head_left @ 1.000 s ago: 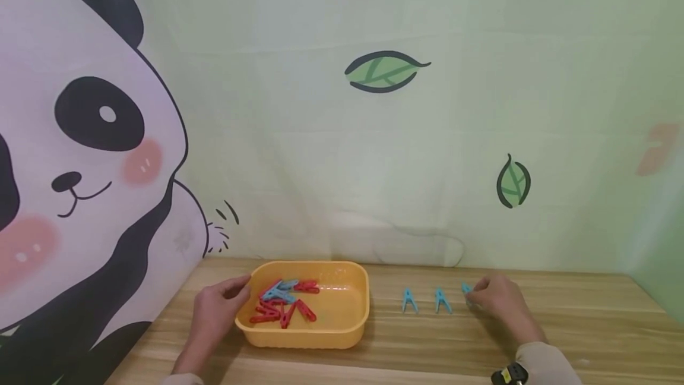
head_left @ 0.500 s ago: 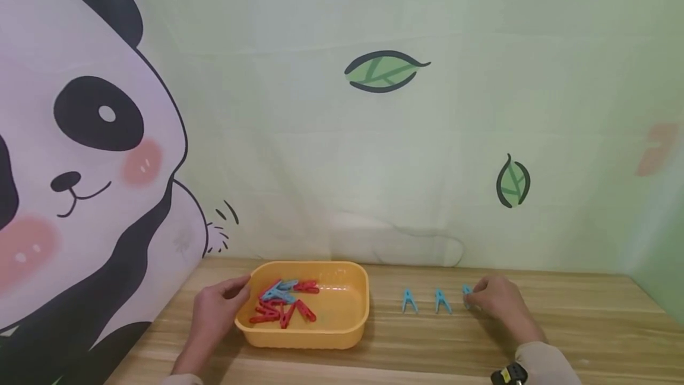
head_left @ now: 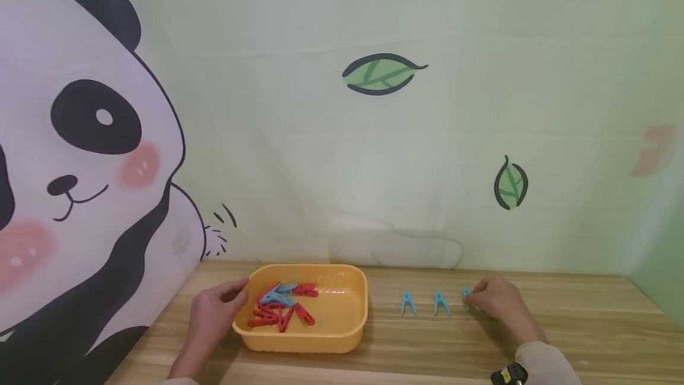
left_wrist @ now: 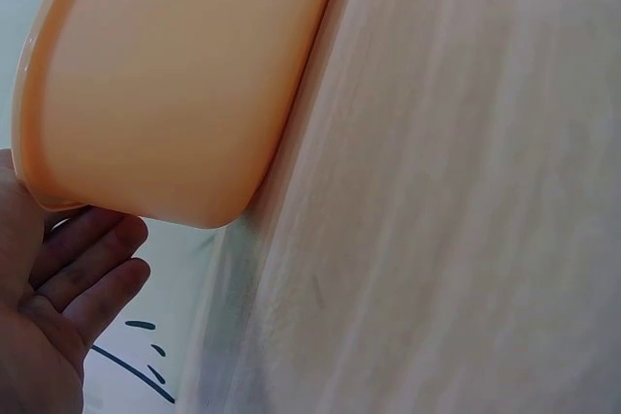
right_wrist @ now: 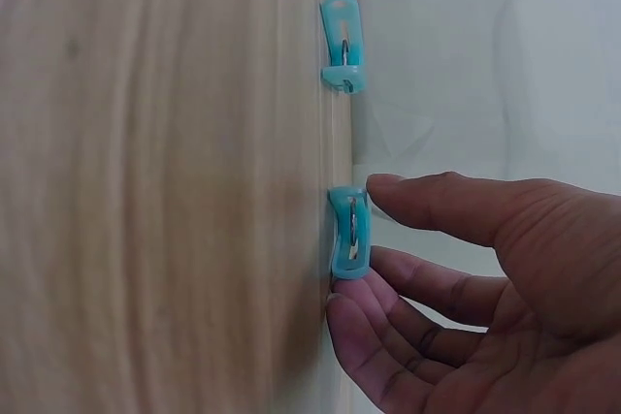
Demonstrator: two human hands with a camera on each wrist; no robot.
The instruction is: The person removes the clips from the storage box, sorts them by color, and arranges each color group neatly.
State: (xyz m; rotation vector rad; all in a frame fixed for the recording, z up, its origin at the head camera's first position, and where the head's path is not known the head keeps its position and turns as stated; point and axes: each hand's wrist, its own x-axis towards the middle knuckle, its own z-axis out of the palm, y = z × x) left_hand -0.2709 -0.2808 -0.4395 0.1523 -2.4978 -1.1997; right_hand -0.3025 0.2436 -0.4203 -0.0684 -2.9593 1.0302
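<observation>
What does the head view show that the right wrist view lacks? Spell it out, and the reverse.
Only the head view: the left hand at the yellow tray, the red clothespins inside it, and the printed panda.

Only the right wrist view: the metal springs of the two nearer blue clothespins, and the palm side of the right hand.

Both: the right hand, the wooden tabletop, and the row of three blue clothespins, one cut off by the wrist view's top edge.
</observation>
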